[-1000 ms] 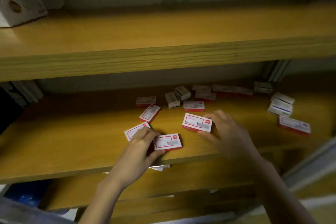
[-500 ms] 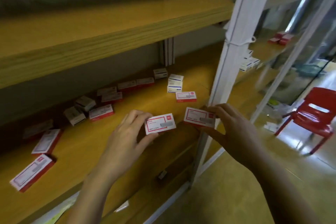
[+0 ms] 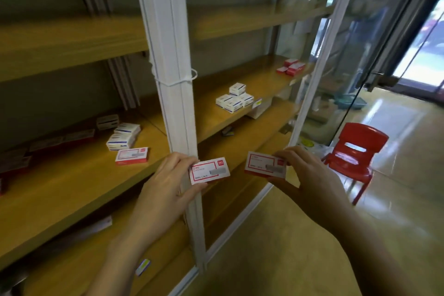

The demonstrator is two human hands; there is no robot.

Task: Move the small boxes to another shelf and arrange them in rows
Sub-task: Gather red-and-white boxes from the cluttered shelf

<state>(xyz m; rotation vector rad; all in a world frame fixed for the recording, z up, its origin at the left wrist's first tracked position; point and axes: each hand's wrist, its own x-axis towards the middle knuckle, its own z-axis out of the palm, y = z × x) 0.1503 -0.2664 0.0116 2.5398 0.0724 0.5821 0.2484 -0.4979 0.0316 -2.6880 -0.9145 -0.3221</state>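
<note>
Left shelf bay: one red-and-white box flat near the front edge; blue-and-white boxes stacked behind it. Left hand: pinching a red-bordered box before the white upright post. Right hand: gripping a second box, print blurred. Right shelf bay: blue-and-white cluster; red boxes farther back.

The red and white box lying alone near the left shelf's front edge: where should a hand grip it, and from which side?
Probably by its two long edges, from above and the front. The box lies flat, label up, clear of the blue and white boxes behind it, so both long sides look free. Both hands are full: left hand, right hand.
</note>
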